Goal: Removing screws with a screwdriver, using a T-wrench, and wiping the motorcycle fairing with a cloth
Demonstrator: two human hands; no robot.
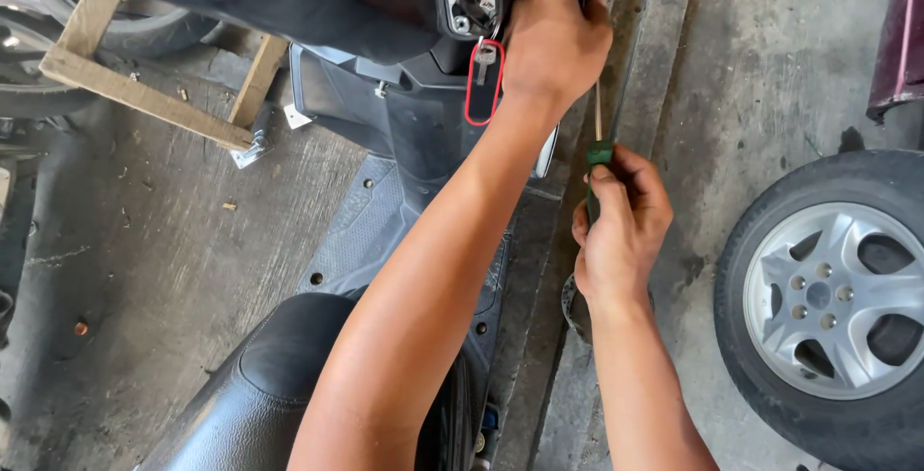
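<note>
Looking down on a scooter's front panel (404,134), our right hand (621,230) is closed around a green-handled screwdriver (597,158), its thin shaft pointing to twelve o'clock. Our left hand (553,38) curls against the panel there, fingers hidden. The tool looks light and rigid; we judge the handle the surest grip.

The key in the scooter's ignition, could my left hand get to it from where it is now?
Probably yes: the left hand sits right beside the key, nothing between them, though its fingers seem busy at the panel edge.
</note>
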